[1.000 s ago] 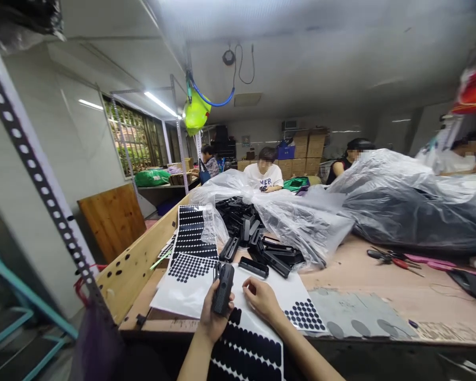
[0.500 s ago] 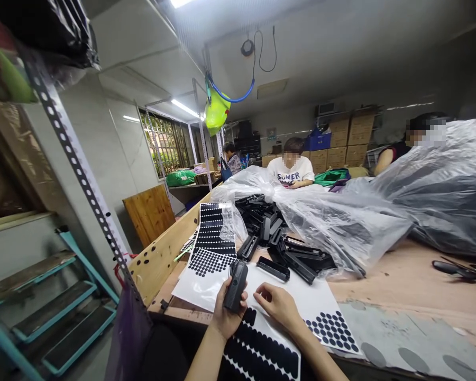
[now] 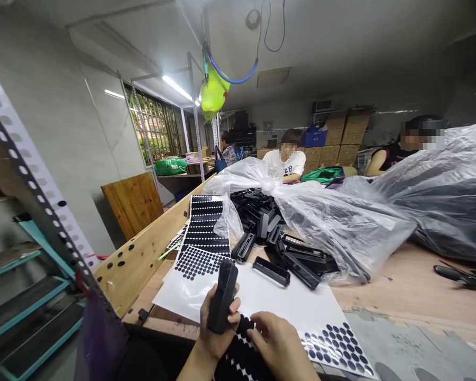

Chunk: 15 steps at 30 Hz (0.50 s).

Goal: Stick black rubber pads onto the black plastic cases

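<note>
As left hand (image 3: 211,339) grips one case (image 3: 222,299), three people (image 3: 290,162) beyond

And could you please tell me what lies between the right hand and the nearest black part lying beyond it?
A bare stretch of white sheet lies between the right hand and that black part, in the head view.

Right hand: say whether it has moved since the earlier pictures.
Yes: the right hand moved lower in view, away from the lone black part on the white sheet.
</note>
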{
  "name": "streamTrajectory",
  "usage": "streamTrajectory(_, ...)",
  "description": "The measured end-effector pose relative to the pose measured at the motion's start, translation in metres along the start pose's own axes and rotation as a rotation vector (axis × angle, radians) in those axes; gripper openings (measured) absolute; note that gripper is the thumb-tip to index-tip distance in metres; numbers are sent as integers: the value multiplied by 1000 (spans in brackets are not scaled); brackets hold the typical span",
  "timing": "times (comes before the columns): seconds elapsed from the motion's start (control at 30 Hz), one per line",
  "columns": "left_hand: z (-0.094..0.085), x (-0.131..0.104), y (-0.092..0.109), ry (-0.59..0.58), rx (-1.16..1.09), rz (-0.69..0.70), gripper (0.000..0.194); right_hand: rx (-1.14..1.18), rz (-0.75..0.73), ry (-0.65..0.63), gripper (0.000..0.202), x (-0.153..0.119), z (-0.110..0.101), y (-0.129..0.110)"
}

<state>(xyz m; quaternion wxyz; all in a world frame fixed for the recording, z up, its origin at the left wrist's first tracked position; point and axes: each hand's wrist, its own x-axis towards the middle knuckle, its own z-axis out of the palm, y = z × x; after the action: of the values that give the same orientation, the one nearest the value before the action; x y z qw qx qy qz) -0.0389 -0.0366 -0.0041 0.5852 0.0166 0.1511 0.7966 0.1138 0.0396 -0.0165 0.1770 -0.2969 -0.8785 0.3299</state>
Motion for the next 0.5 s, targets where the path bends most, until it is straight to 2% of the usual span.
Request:
streamTrajectory(0.1, 5, -2, 7, -18, -44, -5, 35, 106, 32, 13, 22, 1, 2, 0)
streamTrajectory(0.23, 28, -2, 17, 45, 21, -32, 34, 202, 36, 35, 22, 5, 2, 2)
streamTrajectory(0.33, 40, 8, 20, 63, 120, -54, 31, 217, 38, -22, 21, 6, 2, 3)
streamTrajectory(0.43, 33, 21, 16, 71, 225, -59, 30, 177, 34, -84, 22, 5, 4, 8)
streamTrajectory(0.5, 24, 27, 12, 103, 265, -63, 30, 114, 30, -67, 21, 4, 8, 13)
